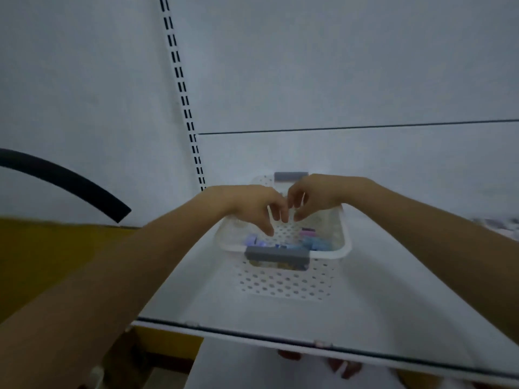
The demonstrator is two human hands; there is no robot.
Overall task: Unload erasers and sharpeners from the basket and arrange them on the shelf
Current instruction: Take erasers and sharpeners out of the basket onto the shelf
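Down in the white perforated plastic basket (283, 282) a heap of small blue, purple and pink pieces (297, 242) lies against the near wall. They are too blurred for me to tell eraser from sharpener. The basket stands on the flat white shelf (210, 299), set towards the back. Its near grey handle (276, 255) faces me, and its far grey handle (290, 176) shows just past my knuckles.

Both my hands hang over the open top of the basket, close together at its middle. My left hand (250, 206) reaches in from the left with its fingers (269, 230) loosely curled and pointing down, the longest tip just above the pieces. My right hand (317, 196) comes from the right, fingers bent down and inward, their tips nearly meeting those of the left. I see nothing between the fingers of either hand. With this blur I cannot tell whether either pinches something small.

Behind the basket rises the white back panel (365, 66), with a white slotted upright rail (179, 80) running down to the shelf's left rear corner. Left of the shelf a black curved tube (70, 181) arcs over a mustard-yellow surface (42, 262). At the far right of the shelf lie some blurred small things (494, 223).
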